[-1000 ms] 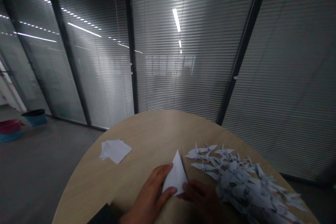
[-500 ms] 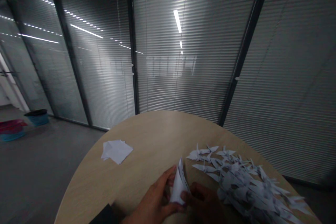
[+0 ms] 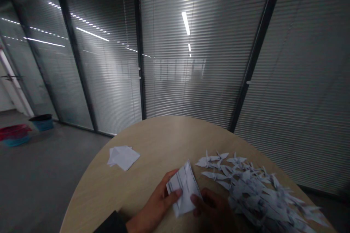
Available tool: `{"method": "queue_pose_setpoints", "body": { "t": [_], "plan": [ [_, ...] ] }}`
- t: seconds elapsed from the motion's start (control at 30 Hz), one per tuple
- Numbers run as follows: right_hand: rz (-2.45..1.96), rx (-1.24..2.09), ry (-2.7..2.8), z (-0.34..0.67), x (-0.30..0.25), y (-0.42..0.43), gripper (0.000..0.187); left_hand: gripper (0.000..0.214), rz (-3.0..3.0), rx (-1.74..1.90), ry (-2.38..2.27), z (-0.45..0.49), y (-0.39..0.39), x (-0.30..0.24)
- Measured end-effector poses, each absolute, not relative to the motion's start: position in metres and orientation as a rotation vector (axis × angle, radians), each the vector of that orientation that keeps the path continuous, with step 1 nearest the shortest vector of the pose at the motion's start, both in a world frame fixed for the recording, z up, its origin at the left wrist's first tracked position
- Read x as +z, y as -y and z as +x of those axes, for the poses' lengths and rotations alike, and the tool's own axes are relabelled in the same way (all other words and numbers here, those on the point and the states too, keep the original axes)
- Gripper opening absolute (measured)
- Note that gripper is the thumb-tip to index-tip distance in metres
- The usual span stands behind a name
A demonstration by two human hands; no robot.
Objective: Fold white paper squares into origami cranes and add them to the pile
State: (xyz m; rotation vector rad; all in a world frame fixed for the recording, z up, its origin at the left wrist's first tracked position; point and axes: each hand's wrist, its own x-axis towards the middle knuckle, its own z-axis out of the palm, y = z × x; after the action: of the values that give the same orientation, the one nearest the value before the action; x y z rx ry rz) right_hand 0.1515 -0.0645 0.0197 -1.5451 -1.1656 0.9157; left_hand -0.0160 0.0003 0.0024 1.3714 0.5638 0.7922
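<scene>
A folded sheet of white paper with printed lines is held between my two hands over the near part of the table. My left hand grips its left side, the thumb lying across the printed face and the fingers behind. On the lower right, my right hand pinches the paper's edge between thumb and fingers; part of this hand is in shadow. Close by on the right lies a heap of folded paper cranes. Several flat white paper squares lie overlapped at the table's left.
The round wooden table has its curved far edge close to a glass partition with blinds. Two bins stand on the floor at the left, a dark-lined bin and a red-lined bin.
The paper has been opened out from a narrow curved shape to a wider face with print showing. My left thumb has moved up onto that face. The view has shifted slightly.
</scene>
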Motion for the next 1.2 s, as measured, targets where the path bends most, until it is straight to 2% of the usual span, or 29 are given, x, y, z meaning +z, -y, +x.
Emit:
{"method": "queue_pose_setpoints", "body": {
  "t": [0.1,0.3,0.5,0.57,0.67,0.8,0.97,1.2],
  "plan": [
    [-1.566,0.920,1.171,0.151,0.017,0.063,0.049,0.059,1.264,0.768,-0.628,-0.016,0.002,0.006],
    [-1.631,0.804,1.171,0.154,0.006,0.059,0.042,0.044,1.133,0.814,-0.615,-0.014,0.005,0.008],
    [-1.640,0.544,1.281,0.162,-0.026,0.051,0.035,0.048,1.088,0.851,-0.620,-0.015,0.002,0.005],
    [-1.556,0.321,1.286,0.164,-0.040,0.048,0.033,0.051,1.076,0.856,-0.649,-0.016,0.002,0.003],
    [-1.367,-0.169,1.459,0.166,-0.053,0.046,0.043,0.056,1.049,0.857,-0.665,-0.017,0.003,0.001],
    [-1.174,-0.544,1.740,0.166,-0.048,0.049,0.028,0.050,1.012,0.842,-0.575,-0.014,0.003,0.001],
    [-1.046,-0.602,1.920,0.167,-0.040,0.050,0.028,0.044,0.958,0.856,-0.518,-0.010,0.000,-0.004],
    [-0.917,-0.523,2.022,0.166,-0.054,0.043,0.035,0.049,0.834,0.830,-0.578,-0.012,-0.001,-0.010]
  ]
}}
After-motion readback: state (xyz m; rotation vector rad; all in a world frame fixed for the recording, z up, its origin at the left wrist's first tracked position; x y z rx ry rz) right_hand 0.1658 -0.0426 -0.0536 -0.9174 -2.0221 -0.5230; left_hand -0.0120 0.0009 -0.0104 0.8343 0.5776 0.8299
